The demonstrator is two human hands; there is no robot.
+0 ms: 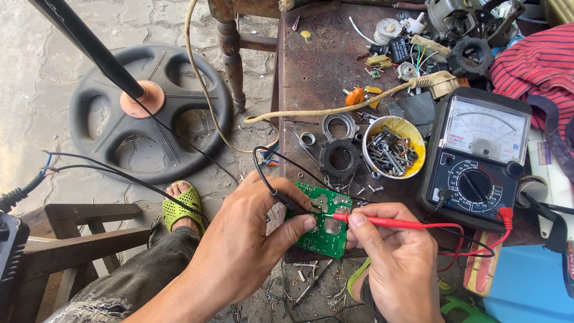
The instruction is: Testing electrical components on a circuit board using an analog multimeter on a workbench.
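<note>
Two hands grasping probes, left hand (251,239) black probe (290,203), seemingly also board (326,224), right hand (394,251) red probe (382,222)

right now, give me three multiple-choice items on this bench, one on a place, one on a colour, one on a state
1. Where does the yellow plastic bowl of screws stand?
A. left of the black analogue multimeter
B. on the floor
C. on the wooden stool

2. What colour is the probe in the right hand?
A. black
B. red
C. blue

3. How is the green circuit board held?
A. lying free on the table
C. clamped in a vice
B. gripped by the left hand

Answers:
1 A, the bowl sits on the rusty metal table beside the meter's left edge.
2 B, the red probe runs from those fingers towards the meter.
3 B, the left thumb presses on the board's face, with the black probe in the same hand.
</note>
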